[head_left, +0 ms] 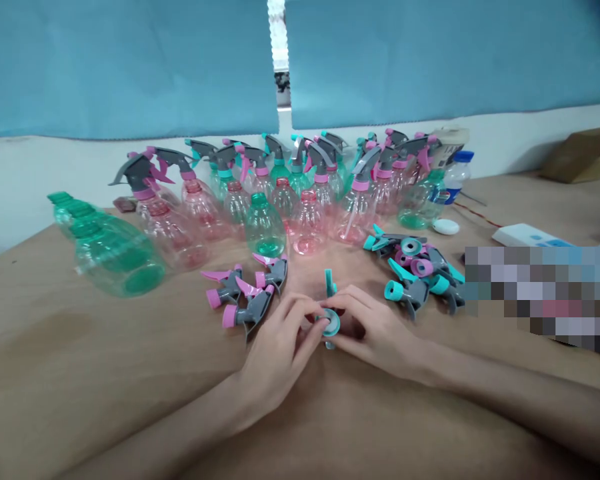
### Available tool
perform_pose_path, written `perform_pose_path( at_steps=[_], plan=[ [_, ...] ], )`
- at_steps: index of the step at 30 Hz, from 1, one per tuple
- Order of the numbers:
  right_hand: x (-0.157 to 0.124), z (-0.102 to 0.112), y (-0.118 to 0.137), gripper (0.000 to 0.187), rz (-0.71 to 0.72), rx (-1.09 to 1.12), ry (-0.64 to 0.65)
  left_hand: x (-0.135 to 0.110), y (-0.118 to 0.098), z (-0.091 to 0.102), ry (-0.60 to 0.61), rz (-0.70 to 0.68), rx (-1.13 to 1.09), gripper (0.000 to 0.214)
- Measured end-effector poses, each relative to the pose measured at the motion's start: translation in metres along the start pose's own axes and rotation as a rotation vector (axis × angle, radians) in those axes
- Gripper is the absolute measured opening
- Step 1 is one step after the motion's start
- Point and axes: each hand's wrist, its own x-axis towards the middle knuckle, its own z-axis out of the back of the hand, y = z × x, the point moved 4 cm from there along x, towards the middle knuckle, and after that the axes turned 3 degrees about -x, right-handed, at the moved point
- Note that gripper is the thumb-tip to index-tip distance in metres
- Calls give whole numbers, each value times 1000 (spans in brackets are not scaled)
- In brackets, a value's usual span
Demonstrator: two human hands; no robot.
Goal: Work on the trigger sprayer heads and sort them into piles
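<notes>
Between both hands, at the front middle of the table, is a teal spray trigger head with its round collar facing up toward me. My left hand pinches at the collar, thumb and fingertips closed at its opening; something pale may be between them, but I cannot make it out. My right hand grips the same head from the other side. Just left lie loose pink and grey trigger heads. On the right is a pile of teal, pink and grey trigger heads.
Behind stand rows of clear pink bottles and green bottles, many fitted with trigger heads. Green bottles lean at the left. A blue-capped bottle, a white oval object and a cardboard box are at the right.
</notes>
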Motion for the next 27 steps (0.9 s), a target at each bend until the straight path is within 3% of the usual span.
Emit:
perform_pose_path(
  at_steps=[7, 13, 20, 23, 27],
  plan=[
    [-2, 2, -7, 27, -34, 24, -71, 0, -6, 2, -34, -175, 299, 20],
    [-1, 4, -7, 21, -4, 53, -101, 0, -8, 4, -54, -218, 349, 23],
    [-1, 4, -11, 26, -11, 94, -94, 7, -12, 2, -22, -426, 472, 18],
    [-1, 4, -13, 26, -29, 94, -87, 8, -10, 2, -6, -395, 423, 17],
    [-1, 5, -12, 23, -26, 97, -95, 10, -2, 4, 53, -256, 241, 21]
  ],
)
